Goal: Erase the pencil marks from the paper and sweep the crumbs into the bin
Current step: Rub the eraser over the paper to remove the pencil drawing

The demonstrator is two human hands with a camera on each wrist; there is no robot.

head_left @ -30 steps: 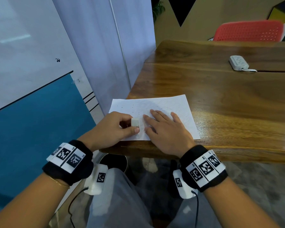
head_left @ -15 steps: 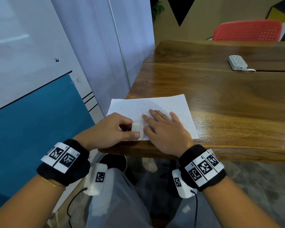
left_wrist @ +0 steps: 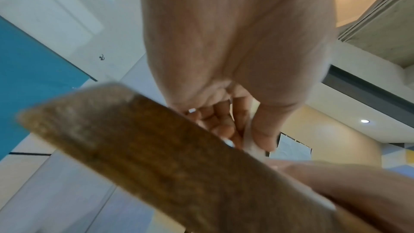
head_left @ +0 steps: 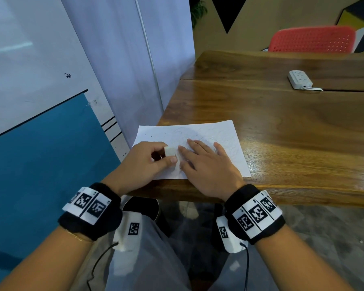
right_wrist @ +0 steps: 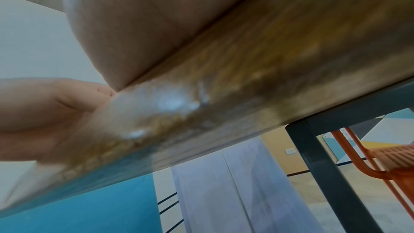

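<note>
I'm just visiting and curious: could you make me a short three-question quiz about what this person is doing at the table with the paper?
1. True or false: the left hand grips the white eraser.
2. How does the right hand lie on the paper? A) flat, fingers spread B) curled in a fist C) lifted off
3. Fill in: on the far side of the wooden table lies a white ___.

Key: 1 true; 2 A; 3 power strip.

No words, numbers or brand names can be read; the wristbands [head_left: 91, 203] carry only black-and-white square code markers, and the paper [head_left: 208, 131] faint scribbles.
</note>
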